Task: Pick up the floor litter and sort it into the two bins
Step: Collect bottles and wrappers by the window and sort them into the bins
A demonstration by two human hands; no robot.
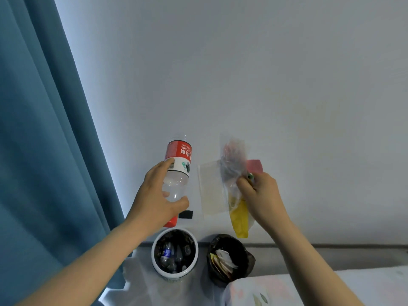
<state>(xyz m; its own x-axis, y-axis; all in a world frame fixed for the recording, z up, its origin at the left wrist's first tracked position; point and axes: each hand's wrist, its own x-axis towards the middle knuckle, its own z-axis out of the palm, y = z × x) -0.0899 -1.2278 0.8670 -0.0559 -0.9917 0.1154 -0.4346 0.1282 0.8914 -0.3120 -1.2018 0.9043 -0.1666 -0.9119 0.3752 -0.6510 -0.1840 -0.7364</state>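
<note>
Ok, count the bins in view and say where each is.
2. The white bin stands below the left hand, holding bottles. The black bin stands just right of it, holding paper scraps. Others may lie out of view.

Two hands, both bare. Left hand (159, 193) sits directly above the white bin (154, 246); left forearm (88, 261), unsleeved, runs off below-left of the bin. Right hand (260, 195) is above-right of the bin; right forearm (313, 261) likewise bare to the frame's lower edge. Slim wrists.
</note>
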